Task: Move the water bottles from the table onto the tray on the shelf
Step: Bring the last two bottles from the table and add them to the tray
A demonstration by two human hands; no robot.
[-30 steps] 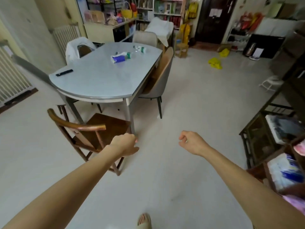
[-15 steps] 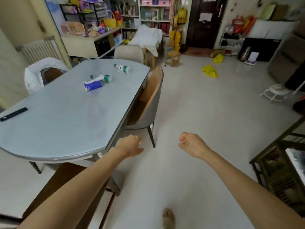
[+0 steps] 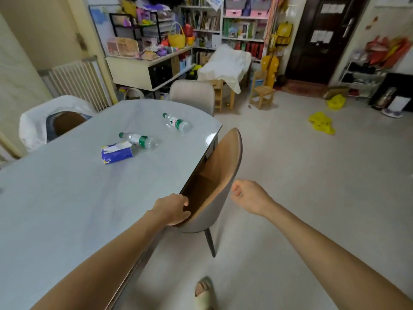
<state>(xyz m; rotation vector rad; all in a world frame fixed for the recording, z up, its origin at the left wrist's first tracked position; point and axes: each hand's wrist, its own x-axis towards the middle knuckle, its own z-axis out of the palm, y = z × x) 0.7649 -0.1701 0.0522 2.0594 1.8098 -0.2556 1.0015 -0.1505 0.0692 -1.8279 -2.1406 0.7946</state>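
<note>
Two clear water bottles with green caps and labels lie on their sides on the pale grey table (image 3: 67,198). One bottle (image 3: 139,139) lies beside a blue tissue pack (image 3: 117,153); the other bottle (image 3: 177,123) lies farther back, near the table's right edge. My left hand (image 3: 173,209) hovers at the table's near right edge, in front of a chair back, fingers curled and holding nothing. To its right, my right hand (image 3: 248,195) is a fist over the floor, also holding nothing. Both hands are well short of the bottles. The shelf and tray are out of view.
A tan chair (image 3: 214,182) is tucked under the table's right side, right by my left hand. Another chair (image 3: 192,92) stands at the far end, and a cloth-draped chair (image 3: 55,115) on the left. Yellow bags (image 3: 321,125) lie on the floor. Cluttered shelves line the back wall.
I have walked along the table's right side, so the bottles are much nearer. The dark shelf at the right has left the view. Both hands keep the same curled pose.
</note>
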